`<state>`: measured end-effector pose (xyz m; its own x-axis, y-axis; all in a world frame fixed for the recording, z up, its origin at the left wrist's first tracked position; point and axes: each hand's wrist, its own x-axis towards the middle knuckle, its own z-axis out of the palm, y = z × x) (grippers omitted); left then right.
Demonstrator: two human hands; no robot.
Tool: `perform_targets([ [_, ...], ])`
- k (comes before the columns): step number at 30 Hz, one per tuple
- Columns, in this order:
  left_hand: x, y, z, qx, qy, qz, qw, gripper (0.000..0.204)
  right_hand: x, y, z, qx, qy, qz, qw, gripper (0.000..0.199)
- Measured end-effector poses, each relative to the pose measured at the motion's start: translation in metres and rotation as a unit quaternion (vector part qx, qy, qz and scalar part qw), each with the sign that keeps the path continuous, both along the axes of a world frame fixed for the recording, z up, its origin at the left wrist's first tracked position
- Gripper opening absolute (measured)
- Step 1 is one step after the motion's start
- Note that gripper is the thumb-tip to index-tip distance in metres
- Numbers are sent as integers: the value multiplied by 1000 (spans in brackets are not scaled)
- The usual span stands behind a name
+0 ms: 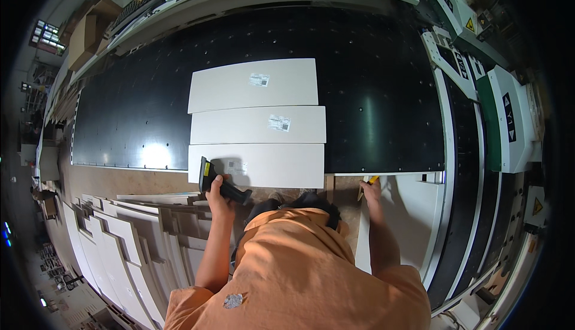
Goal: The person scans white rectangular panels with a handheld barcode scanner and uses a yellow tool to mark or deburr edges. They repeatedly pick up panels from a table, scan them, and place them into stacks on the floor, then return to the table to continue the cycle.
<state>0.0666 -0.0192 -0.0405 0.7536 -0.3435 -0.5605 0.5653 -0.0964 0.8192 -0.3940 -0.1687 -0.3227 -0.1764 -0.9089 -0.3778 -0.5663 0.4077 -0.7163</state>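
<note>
Left hand (217, 187) grips black scanner (220, 185) — aimed at nearest white panel's label (237, 166)

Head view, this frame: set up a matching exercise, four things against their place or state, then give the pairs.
Things:
1. black handheld scanner
2. nearest white panel
3. farthest white panel
4. yellow tool

Places or states:
A. at the right hand's fingertips
B. gripped in the left hand
C. lies deepest on the black machine bed
D. lies at the bed's near edge, under the scanner's head

Pairs: 1-B, 2-D, 3-C, 4-A
</note>
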Motion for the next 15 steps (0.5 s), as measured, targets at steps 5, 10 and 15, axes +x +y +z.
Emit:
perform_targets([
  [5, 30, 4, 23, 74, 36, -193, 978, 36, 13, -18, 14, 27, -96, -132, 986, 16],
  [10, 76, -8, 79, 105, 42, -393, 912, 31, -4, -2, 97, -33, -215, -255, 942, 28],
  [15, 124, -137, 88, -58, -143, -386, 910, 34, -2, 37, 196, -43, -311, -308, 898, 34],
])
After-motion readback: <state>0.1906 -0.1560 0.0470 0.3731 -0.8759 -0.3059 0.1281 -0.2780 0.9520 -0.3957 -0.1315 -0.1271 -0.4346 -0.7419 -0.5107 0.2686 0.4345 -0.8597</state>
